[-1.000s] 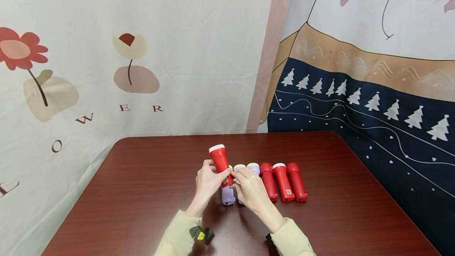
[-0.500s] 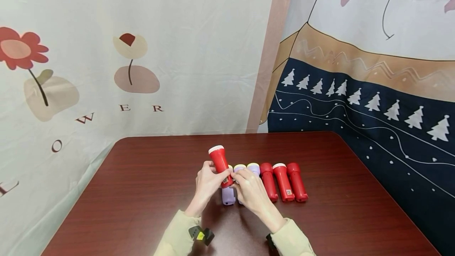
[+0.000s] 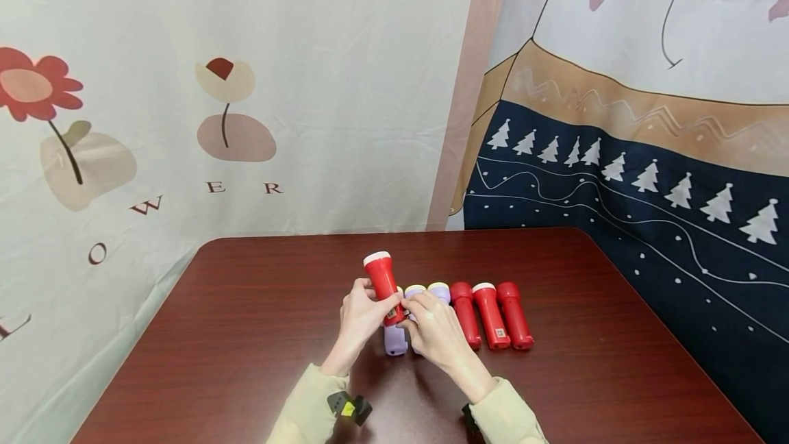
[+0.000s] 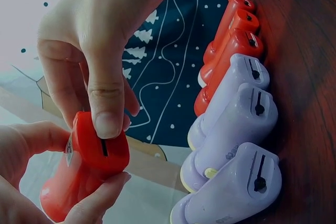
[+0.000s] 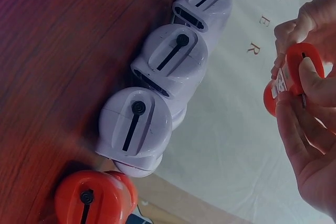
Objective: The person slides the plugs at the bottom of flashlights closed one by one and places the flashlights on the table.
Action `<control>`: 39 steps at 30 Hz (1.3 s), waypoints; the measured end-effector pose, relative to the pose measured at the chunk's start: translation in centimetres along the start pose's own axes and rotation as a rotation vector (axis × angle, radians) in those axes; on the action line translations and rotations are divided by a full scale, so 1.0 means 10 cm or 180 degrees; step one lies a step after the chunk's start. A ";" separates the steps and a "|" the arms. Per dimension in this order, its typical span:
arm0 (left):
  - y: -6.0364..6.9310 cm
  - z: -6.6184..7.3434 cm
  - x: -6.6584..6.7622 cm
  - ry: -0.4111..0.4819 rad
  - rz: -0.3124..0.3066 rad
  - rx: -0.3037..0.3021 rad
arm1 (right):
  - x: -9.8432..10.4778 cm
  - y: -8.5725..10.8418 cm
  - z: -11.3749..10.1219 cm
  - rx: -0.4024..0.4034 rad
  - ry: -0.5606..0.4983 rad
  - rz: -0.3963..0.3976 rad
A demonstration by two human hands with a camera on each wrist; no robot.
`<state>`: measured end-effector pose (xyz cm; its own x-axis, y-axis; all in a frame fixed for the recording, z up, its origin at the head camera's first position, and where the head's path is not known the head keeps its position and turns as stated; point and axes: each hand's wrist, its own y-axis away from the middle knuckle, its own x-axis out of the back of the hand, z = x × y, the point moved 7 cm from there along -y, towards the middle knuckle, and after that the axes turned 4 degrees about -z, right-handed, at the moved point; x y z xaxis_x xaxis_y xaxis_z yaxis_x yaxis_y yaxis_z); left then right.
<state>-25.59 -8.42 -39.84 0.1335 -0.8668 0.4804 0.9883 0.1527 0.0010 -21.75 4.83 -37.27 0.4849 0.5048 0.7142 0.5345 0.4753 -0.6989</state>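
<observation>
My left hand grips a red flashlight with a white rim, lifted and tilted above the row, its head pointing up and away. At its lower end is my right hand. In the left wrist view the right thumb presses on the slotted base of the flashlight, its other fingers curled behind. A thin metal prong shows by the base in the right wrist view. Below lie purple flashlights, partly hidden by the hands in the head view.
Three more red flashlights continue the row to the right, side by side on the brown wooden table. Printed cloths hang behind the table's far edge.
The red flashlight shifts and tilts very slightly in the hands. Both hands otherwise stay in place, and the row on the table is unmoved.
</observation>
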 end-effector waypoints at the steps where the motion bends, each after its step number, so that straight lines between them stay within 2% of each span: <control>1: 0.00 0.00 0.00 0.0007 -0.0002 0.0001 | 0.00 0.00 0.00 -0.0002 0.0006 -0.0001; 39: -0.01 -0.02 -0.02 0.0065 -0.0064 0.0047 | 0.00 -0.02 -0.01 -0.0059 0.0140 0.0006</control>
<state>-25.66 -8.35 -40.07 0.1154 -0.8793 0.4620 0.9896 0.1422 0.0235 -21.80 4.68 -37.12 0.5157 0.4733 0.7142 0.5462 0.4606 -0.6997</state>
